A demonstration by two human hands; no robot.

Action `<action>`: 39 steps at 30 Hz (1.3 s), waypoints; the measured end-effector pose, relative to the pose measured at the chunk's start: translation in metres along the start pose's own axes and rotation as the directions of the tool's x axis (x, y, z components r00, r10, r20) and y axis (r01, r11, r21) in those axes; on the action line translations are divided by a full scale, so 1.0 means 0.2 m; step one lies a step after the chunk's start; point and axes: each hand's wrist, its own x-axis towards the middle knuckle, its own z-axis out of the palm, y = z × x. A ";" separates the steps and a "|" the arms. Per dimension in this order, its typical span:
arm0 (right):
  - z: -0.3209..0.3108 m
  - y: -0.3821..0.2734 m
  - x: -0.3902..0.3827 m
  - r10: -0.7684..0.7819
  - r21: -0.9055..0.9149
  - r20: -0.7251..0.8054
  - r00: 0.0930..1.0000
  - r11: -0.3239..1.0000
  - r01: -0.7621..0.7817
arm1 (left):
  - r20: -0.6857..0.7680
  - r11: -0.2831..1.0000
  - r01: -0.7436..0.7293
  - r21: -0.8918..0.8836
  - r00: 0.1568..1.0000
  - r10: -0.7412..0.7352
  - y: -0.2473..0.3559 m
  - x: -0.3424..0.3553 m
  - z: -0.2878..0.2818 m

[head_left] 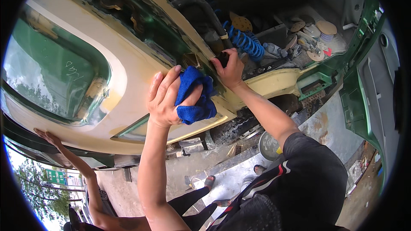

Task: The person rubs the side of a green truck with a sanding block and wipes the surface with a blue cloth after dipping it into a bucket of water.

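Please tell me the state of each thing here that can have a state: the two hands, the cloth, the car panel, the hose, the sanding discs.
left hand: closed on the blue cloth
blue cloth: bunched, pressed against the panel
right hand: gripping a small dark object at the panel edge
car panel: coated in yellowish filler, green paint showing in places
blue coiled hose: lying coiled inside the car
sanding discs: loose, scattered inside

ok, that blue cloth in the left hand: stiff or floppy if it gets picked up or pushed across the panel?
Probably floppy: the blue cloth is bunched and folded under the left hand, with a lobe sagging below the palm. Likely light, since a loose grip carries it. Its fuzzy nap suggests it would drag rather than slide on the cream body panel.
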 end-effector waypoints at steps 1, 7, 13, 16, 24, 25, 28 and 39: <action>-0.01 -0.01 0.00 0.001 0.005 -0.010 1.000 1.000 -0.001 | 0.009 0.998 -0.031 -0.054 0.999 0.031 -0.01 -0.02 0.00; 0.06 -0.13 0.20 -0.069 -0.035 -0.061 0.996 0.997 0.067 | -0.035 1.000 -0.006 -0.021 0.999 0.005 0.01 -0.01 0.03; 0.12 -0.29 0.49 -0.111 0.000 -0.063 0.992 0.994 0.111 | -0.041 1.000 -0.012 -0.003 0.999 0.012 0.00 -0.01 0.03; 0.17 -0.33 0.56 -0.150 0.006 -0.106 0.983 0.988 0.152 | -0.009 1.000 0.000 -0.022 1.000 -0.001 0.00 -0.02 0.03; 0.20 -0.40 0.63 -0.113 0.017 -0.083 0.990 0.993 0.115 | 0.021 0.999 0.001 -0.036 1.000 0.000 0.01 0.00 0.01; 0.25 -0.49 0.74 -0.118 0.026 -0.103 0.988 0.992 0.122 | 0.030 0.999 0.006 -0.040 1.000 -0.005 0.01 -0.01 0.00; 0.21 -0.38 0.57 -0.126 0.031 -0.089 0.988 0.991 0.129 | 0.086 0.994 0.051 -0.093 0.995 -0.043 0.02 -0.01 -0.03; 0.25 -0.45 0.71 -0.103 0.035 -0.070 0.992 0.994 0.105 | 0.089 0.960 0.275 -0.061 0.959 -0.269 -0.10 0.50 -0.31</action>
